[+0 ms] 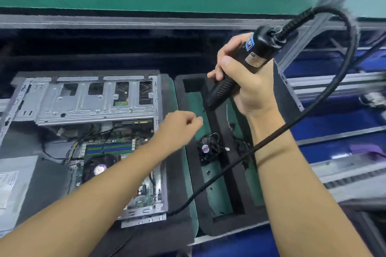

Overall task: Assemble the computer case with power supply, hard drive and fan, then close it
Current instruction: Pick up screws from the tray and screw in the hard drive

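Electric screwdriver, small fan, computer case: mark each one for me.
electric screwdriver [261, 46], head view, on the black upper body beside the label.
small fan [205, 149], head view, on the round hub sticker.
computer case [83, 102], head view, on the grey metal drive cage.

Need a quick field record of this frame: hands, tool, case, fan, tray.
right hand: grips the electric screwdriver, raised over the foam tray, tip pointing down
left hand: fingers curled, just below the tip, at the tray's left edge; cannot tell whether it holds anything
computer case: open, left of the tray, motherboard exposed
fan: loose in the tray, not in the case
cable: loops from the screwdriver's top, crosses the right forearm and the tray
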The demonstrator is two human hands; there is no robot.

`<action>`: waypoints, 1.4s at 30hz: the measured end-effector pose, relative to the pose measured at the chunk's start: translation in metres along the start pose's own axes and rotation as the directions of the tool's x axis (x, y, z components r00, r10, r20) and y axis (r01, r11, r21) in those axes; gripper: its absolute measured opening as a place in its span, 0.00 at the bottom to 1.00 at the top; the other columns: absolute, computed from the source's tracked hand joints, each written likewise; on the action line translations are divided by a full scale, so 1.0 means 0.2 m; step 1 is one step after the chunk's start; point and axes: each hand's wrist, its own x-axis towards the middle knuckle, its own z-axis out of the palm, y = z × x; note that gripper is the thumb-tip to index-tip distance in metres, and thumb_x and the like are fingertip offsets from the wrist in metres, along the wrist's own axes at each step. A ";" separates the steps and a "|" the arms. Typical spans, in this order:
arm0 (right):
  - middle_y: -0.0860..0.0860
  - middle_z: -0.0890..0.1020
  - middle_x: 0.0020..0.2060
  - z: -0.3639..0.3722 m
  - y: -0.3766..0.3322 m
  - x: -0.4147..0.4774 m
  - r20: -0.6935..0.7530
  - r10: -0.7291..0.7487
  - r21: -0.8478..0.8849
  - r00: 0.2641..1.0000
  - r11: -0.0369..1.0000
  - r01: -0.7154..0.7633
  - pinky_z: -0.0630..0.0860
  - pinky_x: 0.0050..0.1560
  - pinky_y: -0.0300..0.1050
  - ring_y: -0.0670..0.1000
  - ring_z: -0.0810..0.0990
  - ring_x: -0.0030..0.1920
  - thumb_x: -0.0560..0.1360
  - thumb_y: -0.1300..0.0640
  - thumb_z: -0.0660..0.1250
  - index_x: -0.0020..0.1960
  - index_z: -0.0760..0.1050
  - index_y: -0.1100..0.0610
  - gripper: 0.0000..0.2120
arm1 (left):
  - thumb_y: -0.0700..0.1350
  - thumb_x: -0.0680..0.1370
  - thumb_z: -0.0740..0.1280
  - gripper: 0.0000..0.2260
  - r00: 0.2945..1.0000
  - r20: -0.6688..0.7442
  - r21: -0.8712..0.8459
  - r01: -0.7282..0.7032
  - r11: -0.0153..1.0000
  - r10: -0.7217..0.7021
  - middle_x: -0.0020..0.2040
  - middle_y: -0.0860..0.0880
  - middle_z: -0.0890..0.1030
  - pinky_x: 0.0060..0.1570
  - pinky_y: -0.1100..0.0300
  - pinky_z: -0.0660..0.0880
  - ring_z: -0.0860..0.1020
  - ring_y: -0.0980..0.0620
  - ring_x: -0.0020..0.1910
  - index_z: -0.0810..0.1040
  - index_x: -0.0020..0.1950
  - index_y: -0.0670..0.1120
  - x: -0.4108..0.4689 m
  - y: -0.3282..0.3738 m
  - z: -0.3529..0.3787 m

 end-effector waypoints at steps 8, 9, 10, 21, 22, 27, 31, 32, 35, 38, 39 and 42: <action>0.63 0.76 0.34 -0.34 0.02 -0.30 -0.131 0.036 -0.001 0.991 0.999 -0.036 0.72 0.34 0.52 0.55 0.73 0.26 0.70 0.65 0.69 0.42 0.80 0.49 0.11 | 0.41 0.77 0.63 0.11 0.760 0.608 0.602 -0.253 0.758 -0.229 0.57 0.44 0.83 0.55 0.55 0.77 0.79 0.43 0.56 0.82 0.54 0.45 0.14 -0.02 0.54; 0.65 0.75 0.34 -0.37 0.02 -0.33 -0.140 0.045 0.005 0.989 0.999 -0.045 0.72 0.34 0.52 0.55 0.73 0.26 0.70 0.65 0.69 0.42 0.80 0.50 0.10 | 0.41 0.77 0.64 0.11 0.723 0.637 0.631 -0.290 0.720 -0.268 0.62 0.44 0.80 0.57 0.56 0.76 0.79 0.44 0.58 0.82 0.57 0.47 0.15 -0.05 0.60; 0.65 0.75 0.33 -0.39 0.03 -0.36 -0.146 0.054 0.006 0.988 0.999 -0.053 0.72 0.34 0.52 0.55 0.73 0.26 0.70 0.65 0.69 0.42 0.79 0.51 0.09 | 0.41 0.77 0.65 0.12 0.689 0.657 0.661 -0.330 0.674 -0.307 0.67 0.41 0.77 0.58 0.57 0.74 0.78 0.43 0.60 0.81 0.59 0.48 0.16 -0.09 0.66; 0.63 0.77 0.34 -0.63 0.06 -0.53 -0.153 0.097 -0.065 0.983 0.992 -0.108 0.74 0.35 0.49 0.56 0.75 0.27 0.71 0.68 0.67 0.42 0.79 0.50 0.13 | 0.48 0.76 0.72 0.15 0.672 0.589 0.807 -0.461 0.368 -0.449 0.61 0.47 0.80 0.54 0.54 0.67 0.78 0.44 0.61 0.78 0.60 0.44 0.13 -0.34 1.09; 0.63 0.77 0.34 -0.65 0.06 -0.53 -0.151 0.097 -0.071 0.984 0.992 -0.109 0.74 0.35 0.49 0.56 0.74 0.27 0.71 0.68 0.67 0.42 0.79 0.49 0.13 | 0.44 0.78 0.69 0.13 0.693 0.569 0.821 -0.449 0.351 -0.443 0.63 0.47 0.79 0.58 0.53 0.68 0.77 0.43 0.62 0.77 0.62 0.45 0.12 -0.35 1.11; 0.64 0.76 0.32 -0.69 0.06 -0.51 -0.165 0.103 -0.044 0.981 0.993 -0.112 0.74 0.36 0.49 0.56 0.74 0.27 0.71 0.67 0.68 0.42 0.79 0.49 0.12 | 0.37 0.78 0.61 0.17 0.748 0.528 0.849 -0.452 0.275 -0.401 0.65 0.48 0.77 0.62 0.52 0.67 0.77 0.44 0.63 0.75 0.66 0.47 0.08 -0.37 1.15; 0.62 0.76 0.32 -0.67 0.07 -0.49 -0.172 0.115 -0.008 0.978 0.993 -0.118 0.74 0.35 0.48 0.55 0.74 0.27 0.70 0.66 0.68 0.42 0.79 0.50 0.11 | 0.35 0.77 0.61 0.16 0.767 0.534 0.843 -0.453 0.290 -0.355 0.61 0.49 0.80 0.58 0.52 0.68 0.79 0.44 0.59 0.77 0.62 0.48 0.07 -0.41 1.16; 0.63 0.76 0.32 -0.67 0.07 -0.49 -0.173 0.117 -0.010 0.978 0.993 -0.120 0.74 0.35 0.48 0.55 0.74 0.27 0.70 0.66 0.68 0.41 0.79 0.50 0.11 | 0.35 0.78 0.60 0.16 0.768 0.539 0.840 -0.458 0.291 -0.346 0.61 0.49 0.80 0.57 0.52 0.69 0.80 0.44 0.59 0.77 0.61 0.49 0.06 -0.41 1.17; 0.64 0.75 0.32 -0.63 0.06 -0.48 -0.165 0.122 -0.002 0.979 0.992 -0.124 0.74 0.34 0.50 0.55 0.74 0.27 0.70 0.66 0.68 0.41 0.79 0.50 0.11 | 0.35 0.78 0.61 0.15 0.757 0.567 0.822 -0.494 0.283 -0.324 0.60 0.49 0.81 0.53 0.51 0.70 0.80 0.44 0.58 0.77 0.61 0.49 0.05 -0.43 1.17; 0.66 0.74 0.32 -0.61 0.06 -0.48 -0.153 0.125 -0.011 0.980 0.992 -0.129 0.73 0.33 0.52 0.55 0.74 0.27 0.70 0.66 0.68 0.41 0.79 0.49 0.11 | 0.35 0.79 0.61 0.15 0.737 0.607 0.794 -0.549 0.261 -0.298 0.60 0.49 0.81 0.51 0.51 0.71 0.80 0.43 0.57 0.76 0.62 0.49 0.04 -0.45 1.18; 0.66 0.73 0.32 -0.61 0.06 -0.48 -0.153 0.130 -0.009 0.980 0.991 -0.133 0.73 0.33 0.52 0.55 0.74 0.27 0.69 0.66 0.68 0.40 0.79 0.50 0.11 | 0.35 0.79 0.61 0.15 0.733 0.616 0.787 -0.562 0.254 -0.288 0.60 0.49 0.80 0.49 0.51 0.71 0.80 0.43 0.58 0.76 0.62 0.49 0.03 -0.44 1.18; 0.61 0.75 0.33 -0.60 0.06 -0.48 -0.159 0.140 0.000 0.977 0.990 -0.141 0.73 0.34 0.53 0.55 0.74 0.27 0.69 0.65 0.68 0.40 0.79 0.50 0.10 | 0.34 0.79 0.60 0.16 0.715 0.643 0.766 -0.594 0.247 -0.275 0.62 0.48 0.79 0.44 0.52 0.69 0.79 0.42 0.59 0.75 0.64 0.48 0.02 -0.43 1.19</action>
